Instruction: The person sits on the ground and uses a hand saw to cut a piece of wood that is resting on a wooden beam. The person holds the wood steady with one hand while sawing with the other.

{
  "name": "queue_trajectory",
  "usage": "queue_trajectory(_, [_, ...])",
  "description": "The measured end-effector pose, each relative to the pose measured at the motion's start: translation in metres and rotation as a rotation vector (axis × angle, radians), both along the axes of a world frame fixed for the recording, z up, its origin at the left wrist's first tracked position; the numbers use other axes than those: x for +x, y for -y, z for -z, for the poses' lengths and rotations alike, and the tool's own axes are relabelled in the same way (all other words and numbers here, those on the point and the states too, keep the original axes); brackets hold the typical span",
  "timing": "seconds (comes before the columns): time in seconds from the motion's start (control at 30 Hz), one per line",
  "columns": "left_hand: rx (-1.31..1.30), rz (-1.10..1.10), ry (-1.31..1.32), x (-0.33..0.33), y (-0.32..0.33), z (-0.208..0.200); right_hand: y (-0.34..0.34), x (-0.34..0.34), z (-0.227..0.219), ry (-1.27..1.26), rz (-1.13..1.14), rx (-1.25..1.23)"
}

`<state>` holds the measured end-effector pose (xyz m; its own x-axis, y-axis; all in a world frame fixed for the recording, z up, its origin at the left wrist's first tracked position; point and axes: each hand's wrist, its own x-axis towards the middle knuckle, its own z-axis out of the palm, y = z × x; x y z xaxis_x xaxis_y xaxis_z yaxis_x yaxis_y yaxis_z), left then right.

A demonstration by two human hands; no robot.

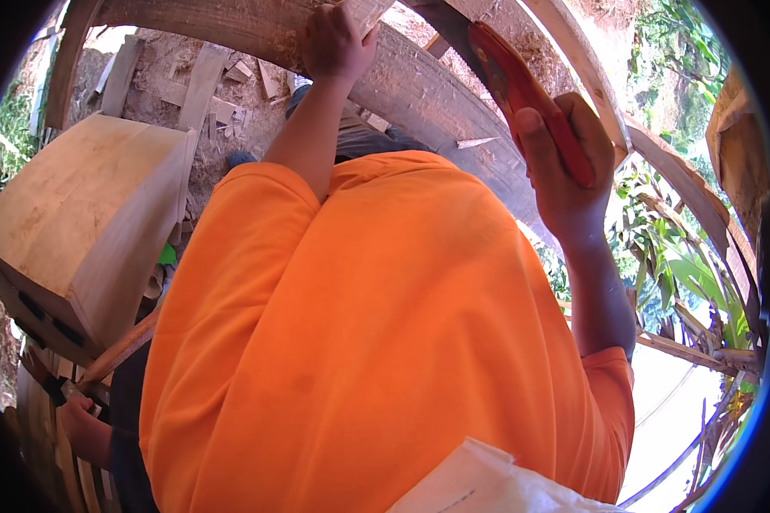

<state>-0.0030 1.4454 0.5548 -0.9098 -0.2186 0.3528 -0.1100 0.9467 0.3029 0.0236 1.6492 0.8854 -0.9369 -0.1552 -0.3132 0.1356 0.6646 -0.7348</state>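
My right hand (573, 167) is wrapped round the red handle (535, 111) of a handsaw. The saw's dark blade (441, 21) reaches up and left, over the long plank bench, and runs out of the picture at the top. At the top middle, my left hand (335, 43) closes on a pale piece of wood (370, 10) at the plank bench (419, 90). Its far end is cut off by the picture's edge, so I cannot tell whether the blade touches it.
A wooden cabinet-like box (85, 197) stands at the left. Below it, another person's hand (81, 419) holds a dark tool. Offcuts (231, 111) and boards litter the ground beyond the bench. Timber poles (684, 350) and green plants lie at the right.
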Motion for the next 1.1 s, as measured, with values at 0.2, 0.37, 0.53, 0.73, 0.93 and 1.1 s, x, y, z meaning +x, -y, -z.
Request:
queue_trajectory(0.2, [0.076, 0.01, 0.037, -0.001, 0.003, -0.002, 0.003, -0.026, -0.015, -0.029, -0.052, 0.026])
queue_trajectory(0.37, [0.11, 0.022, 0.085, -0.002, 0.005, -0.011, 0.001, -0.031, -0.028, -0.006, -0.106, 0.091])
queue_trajectory(0.53, [0.013, 0.039, 0.023, -0.001, 0.006, 0.023, 0.029, -0.047, 0.013, -0.029, -0.218, 0.102])
queue_trajectory(0.73, [0.122, 0.031, 0.141, 0.0, 0.003, -0.012, 0.056, -0.062, 0.072, -0.176, -0.273, 0.125])
queue_trajectory(0.93, [0.054, -0.066, 0.066, 0.006, -0.001, 0.026, 0.075, -0.07, 0.086, -0.178, -0.223, 0.168])
queue_trajectory(1.1, [0.126, -0.067, 0.169, 0.003, 0.0, 0.01, 0.077, -0.067, 0.085, -0.192, -0.183, 0.12])
